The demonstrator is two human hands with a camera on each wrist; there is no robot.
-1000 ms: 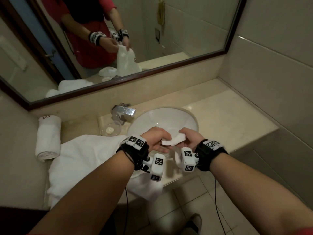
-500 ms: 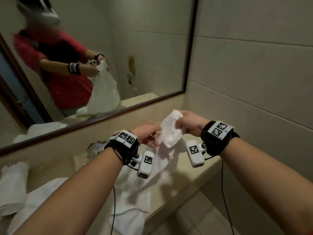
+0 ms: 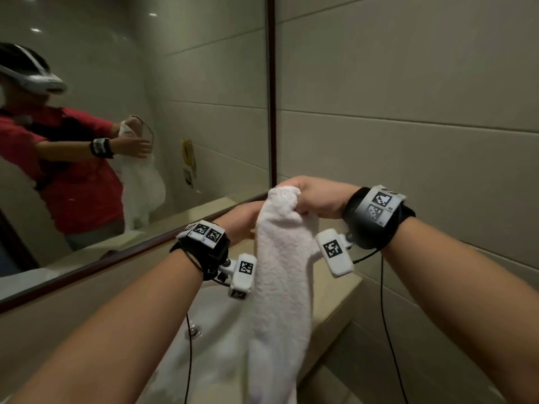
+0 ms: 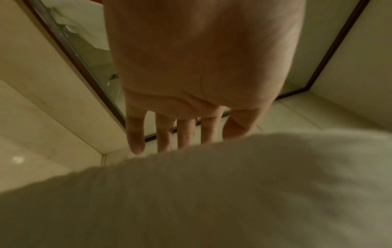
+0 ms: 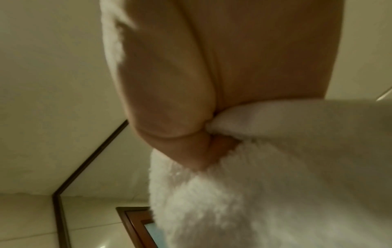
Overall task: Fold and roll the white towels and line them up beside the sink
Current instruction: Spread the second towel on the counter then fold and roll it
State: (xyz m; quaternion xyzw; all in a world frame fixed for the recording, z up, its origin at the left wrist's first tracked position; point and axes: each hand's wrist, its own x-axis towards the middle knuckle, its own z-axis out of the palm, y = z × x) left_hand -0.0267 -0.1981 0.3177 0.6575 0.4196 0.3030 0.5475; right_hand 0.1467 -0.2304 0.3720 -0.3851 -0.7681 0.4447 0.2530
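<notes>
A white towel [image 3: 281, 275] hangs in a long bunch above the sink [image 3: 213, 313], its lower end trailing into the basin. My right hand [image 3: 309, 196] grips its top corner, fingers curled round the terry cloth [image 5: 244, 184]. My left hand [image 3: 242, 221] is just left of the towel and behind it. In the left wrist view its fingers [image 4: 165, 134] are straight and spread, their tips hidden behind the towel's edge [image 4: 212, 193]. Whether they touch the cloth, I cannot tell.
The mirror [image 3: 145, 141] with a dark frame runs along the back wall and shows a person holding the towel. A tiled wall [image 3: 408, 126] stands close on the right. The beige counter [image 3: 335, 301] ends at that wall. A drain fitting [image 3: 194, 330] sits in the basin.
Both hands have lifted the towel from the sink up to chest height. The left hand has let go and opened. The head view has swung right and up, away from the rolled towel.
</notes>
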